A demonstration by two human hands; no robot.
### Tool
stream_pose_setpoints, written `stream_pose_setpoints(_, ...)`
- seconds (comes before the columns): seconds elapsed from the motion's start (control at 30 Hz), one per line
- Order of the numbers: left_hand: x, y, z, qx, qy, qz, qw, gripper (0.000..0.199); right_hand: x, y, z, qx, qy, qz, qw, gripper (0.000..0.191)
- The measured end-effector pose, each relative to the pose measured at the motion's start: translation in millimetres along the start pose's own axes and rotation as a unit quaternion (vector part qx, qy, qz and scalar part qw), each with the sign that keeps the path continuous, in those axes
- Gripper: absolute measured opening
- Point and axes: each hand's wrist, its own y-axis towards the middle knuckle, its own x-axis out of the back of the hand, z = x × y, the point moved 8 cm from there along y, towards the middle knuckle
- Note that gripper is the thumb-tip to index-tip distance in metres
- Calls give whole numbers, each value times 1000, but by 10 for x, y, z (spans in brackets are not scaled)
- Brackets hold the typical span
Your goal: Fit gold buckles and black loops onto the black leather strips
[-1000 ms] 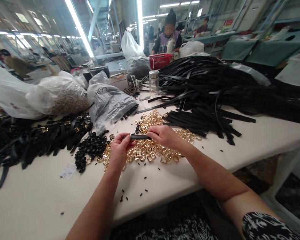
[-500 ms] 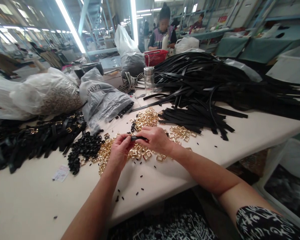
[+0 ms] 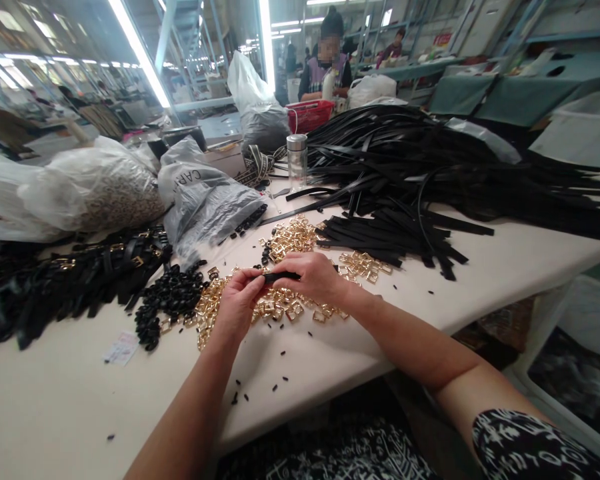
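Observation:
A short black strap is stretched between my two hands above the heap of gold buckles. My left hand pinches its left end between thumb and fingers. Wrapped round the right part is my right hand, its fingers curled over the strap. Left of my left hand lies a pile of small black loops. Behind my hands there is a second heap of gold buckles, and black straps lie to its right.
A glass jar stands behind the buckles. A grey plastic bag and finished-looking buckled straps are at the left. A large black strap pile covers the back right. A person sits beyond a red basket.
Both hands keep their hold on the black strap; slightly more of it shows by the right fingers. Otherwise the hands have barely moved.

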Motion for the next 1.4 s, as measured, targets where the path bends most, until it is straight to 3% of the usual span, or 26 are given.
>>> stream_pose_setpoints(0.13,6,6,61,28,-18,-3,999,31,-44,-16,71,31,-79,-5,996,17)
stream_pose_setpoints(0.23,-6,-5,38,13,-5,5,1000,28,-61,-22,109,49,-115,-9,992,16)
stream_pose_setpoints(0.37,-99,-62,-185,-106,159,45,980,23,-63,-28,124,61,-139,-12,988,17)
stream_pose_setpoints(0.5,-233,-186,-459,-270,339,43,900,11,-94,-31,118,61,-141,2,988,17)
stream_pose_setpoints(0.7,-272,-346,-642,-355,365,4,861,6,-79,2,8,34,-107,10,994,13)
stream_pose_setpoints(0.8,-360,-466,-678,-388,338,77,854,12,75,34,-114,5,-121,-27,992,13)
stream_pose_setpoints(0.87,-430,-480,-600,-358,322,155,863,30,194,42,-147,1,-113,-58,992,12)
stream_pose_setpoints(0.9,-426,-442,-539,-323,317,167,876,36,235,42,-137,7,-104,-67,992,12)
stream_pose_setpoints(0.93,-383,-373,-473,-277,311,154,896,39,258,39,-112,19,-96,-71,993,13)
stream_pose_setpoints(1.03,-138,-149,-277,-136,246,43,959,31,214,21,8,65,-87,-52,993,15)
stream_pose_setpoints(1.1,-42,-62,-166,-74,186,5,980,28,135,4,76,89,-101,-35,990,17)
stream_pose_setpoints(1.23,-10,-5,-59,-23,105,-1,994,28,23,-20,106,90,-115,-37,989,19)
stream_pose_setpoints(1.4,-28,-6,2,-5,80,7,997,26,-33,-44,107,85,-112,-62,988,22)
